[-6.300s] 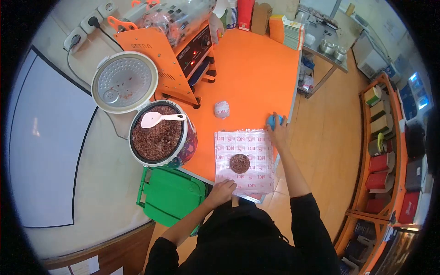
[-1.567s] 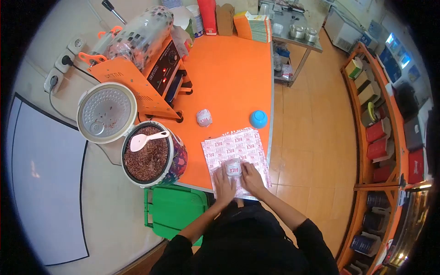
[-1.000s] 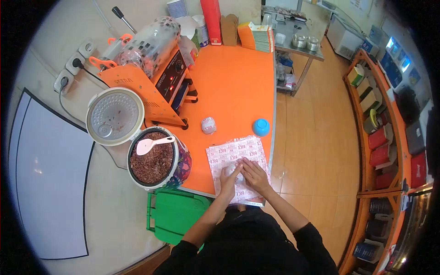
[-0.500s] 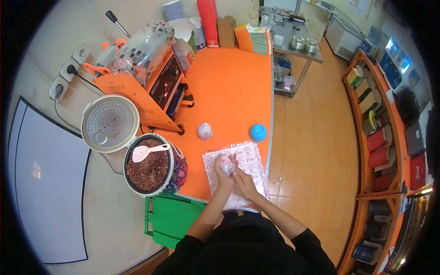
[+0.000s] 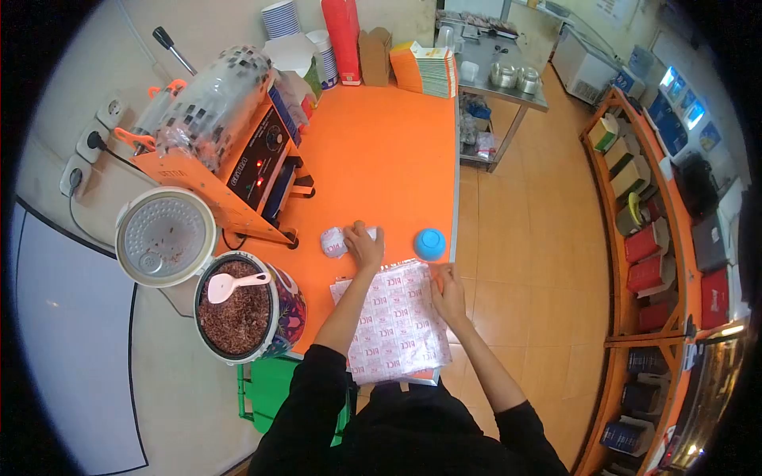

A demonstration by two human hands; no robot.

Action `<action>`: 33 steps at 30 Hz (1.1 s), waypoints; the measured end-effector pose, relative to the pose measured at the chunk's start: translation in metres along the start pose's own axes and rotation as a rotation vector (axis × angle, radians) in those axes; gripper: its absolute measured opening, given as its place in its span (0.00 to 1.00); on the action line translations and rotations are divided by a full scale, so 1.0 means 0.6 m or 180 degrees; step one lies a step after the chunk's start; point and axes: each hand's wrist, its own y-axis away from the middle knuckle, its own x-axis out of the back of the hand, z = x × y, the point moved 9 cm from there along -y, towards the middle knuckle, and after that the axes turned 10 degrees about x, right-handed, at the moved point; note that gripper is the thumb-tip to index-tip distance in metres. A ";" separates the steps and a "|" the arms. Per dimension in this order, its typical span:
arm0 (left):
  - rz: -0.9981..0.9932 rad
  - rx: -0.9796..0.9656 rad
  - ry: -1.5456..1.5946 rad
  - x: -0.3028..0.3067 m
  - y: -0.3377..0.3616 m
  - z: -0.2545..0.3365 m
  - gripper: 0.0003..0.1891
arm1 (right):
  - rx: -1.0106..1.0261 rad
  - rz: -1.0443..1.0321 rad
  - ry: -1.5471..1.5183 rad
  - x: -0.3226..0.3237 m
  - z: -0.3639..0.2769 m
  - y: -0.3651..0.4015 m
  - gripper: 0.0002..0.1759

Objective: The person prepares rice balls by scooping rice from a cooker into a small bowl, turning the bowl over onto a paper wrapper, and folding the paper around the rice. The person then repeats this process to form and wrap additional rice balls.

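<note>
My left hand (image 5: 364, 247) has its fingers wrapped round a paper-wrapped bundle (image 5: 372, 233), mostly covered by the fingers, on the orange table. Just left of it stands another wrapped bundle (image 5: 333, 243) in the same white and pink printed paper. A stack of printed paper sheets (image 5: 398, 321) lies at the table's front edge. At its upper right corner is my right hand (image 5: 449, 296), fingers bent together; whether they pinch a sheet is too small to tell. The blue bowl (image 5: 429, 244) sits just above the sheets.
An open rice cooker (image 5: 297, 317) with brown rice and a pink scoop (image 5: 236, 284) stands at the left. Behind it is an orange sealing machine (image 5: 208, 193). Cups (image 5: 280, 20) and folded cartons (image 5: 425, 73) line the table's back. A green chair (image 5: 274, 389) stands below.
My hands have parted. The left one has moved the wrapped bundle from above the sheets to beside the other bundle; the right one has moved to the sheets' right corner. The view has shifted slightly.
</note>
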 end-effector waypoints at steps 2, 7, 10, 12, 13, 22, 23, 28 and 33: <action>0.0116 -0.0928 -0.0503 0.004 0.032 0.020 0.26 | 0.0303 0.0145 0.0494 0.014 -0.012 -0.043 0.27; -0.0053 -0.1848 -0.1192 -0.021 0.076 0.016 0.30 | 0.0307 -0.0263 0.1351 -0.021 0.000 -0.115 0.35; -0.0061 -0.1655 -0.1130 -0.015 0.064 0.023 0.33 | -0.0259 -0.0546 0.1030 -0.054 0.066 -0.118 0.35; -0.0068 -0.1536 -0.0776 0.013 0.065 0.037 0.39 | -0.0077 -0.0123 0.0795 -0.052 0.084 -0.118 0.34; -0.0286 -0.1641 -0.0290 0.027 0.081 0.042 0.43 | -0.0150 0.0026 0.0484 -0.041 0.057 -0.116 0.32; -0.1608 -0.0109 0.2345 0.144 0.269 -0.169 0.50 | 0.0072 -0.2205 -0.0533 -0.174 -0.176 -0.012 0.21; -0.1361 -0.0166 0.2108 0.175 0.282 -0.197 0.49 | 0.0416 -0.2082 -0.0193 -0.182 -0.223 -0.042 0.21; -0.0346 0.0207 0.1473 0.325 0.364 -0.308 0.44 | 0.2342 -0.1283 -0.0296 -0.268 -0.539 -0.153 0.16; 0.0200 0.1910 0.2849 0.438 0.438 -0.412 0.45 | 0.3002 -0.1856 0.1106 -0.442 -0.595 -0.192 0.18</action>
